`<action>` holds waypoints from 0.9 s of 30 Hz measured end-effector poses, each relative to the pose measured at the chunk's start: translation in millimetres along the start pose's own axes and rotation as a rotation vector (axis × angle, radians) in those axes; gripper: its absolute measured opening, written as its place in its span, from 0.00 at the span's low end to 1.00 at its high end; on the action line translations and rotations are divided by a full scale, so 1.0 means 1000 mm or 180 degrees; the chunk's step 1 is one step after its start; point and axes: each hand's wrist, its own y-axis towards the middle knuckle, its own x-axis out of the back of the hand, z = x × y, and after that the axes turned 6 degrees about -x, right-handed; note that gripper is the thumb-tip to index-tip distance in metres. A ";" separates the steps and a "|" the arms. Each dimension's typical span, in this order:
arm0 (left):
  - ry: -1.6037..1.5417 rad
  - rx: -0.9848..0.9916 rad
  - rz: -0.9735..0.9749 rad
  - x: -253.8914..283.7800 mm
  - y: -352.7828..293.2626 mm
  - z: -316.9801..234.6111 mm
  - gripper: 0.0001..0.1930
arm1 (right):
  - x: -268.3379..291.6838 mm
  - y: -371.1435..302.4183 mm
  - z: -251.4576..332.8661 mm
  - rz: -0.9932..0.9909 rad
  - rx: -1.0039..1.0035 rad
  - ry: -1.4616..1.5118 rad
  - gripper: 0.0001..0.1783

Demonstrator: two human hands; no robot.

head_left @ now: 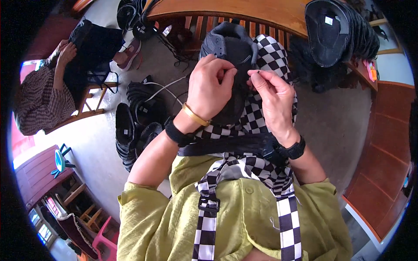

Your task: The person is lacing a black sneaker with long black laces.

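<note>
A dark grey shoe upper point(237, 48) rests on my lap, over the black-and-white checked apron point(271, 56). My left hand point(211, 89) hovers over its near left part, fingers curled and thumb pressed against them. What sits in that pinch, if anything, is hidden. To the right of the shoe, my right hand point(274, 93) pinches thumb to index finger. A tiny dark tip shows at those fingertips, too small to name. Both hands are apart from each other. A black strap-like band point(226, 145) lies across my waist beneath my wrists.
A wooden table point(235, 9) stands ahead, with stacked black shoe pieces point(328, 37) at its right. More black shoe pieces point(126, 130) and a white cord point(163, 87) lie on my left. Another person point(43, 100) sits far left, holding dark cloth. Brown wooden panels point(385, 161) line the right.
</note>
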 end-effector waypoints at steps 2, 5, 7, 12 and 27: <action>-0.1011 0.0458 0.0007 0.004 -0.002 0.003 0.05 | -0.002 -0.002 0.006 -0.0029 -0.0190 -0.0050 0.09; -0.1226 0.0633 0.0134 0.008 -0.003 0.005 0.05 | -0.011 -0.001 0.007 -0.0027 -0.0297 0.0042 0.11; -0.1164 0.0558 0.0240 0.009 -0.003 0.003 0.05 | -0.015 0.002 0.007 0.0003 -0.0215 0.0185 0.12; -0.1022 0.0328 0.0367 0.010 -0.006 0.006 0.06 | -0.023 0.005 0.004 -0.0040 0.0144 -0.0087 0.10; 0.0545 -0.0213 0.0513 0.027 -0.037 0.024 0.38 | 0.016 0.113 0.136 0.0217 0.0607 -0.1307 0.07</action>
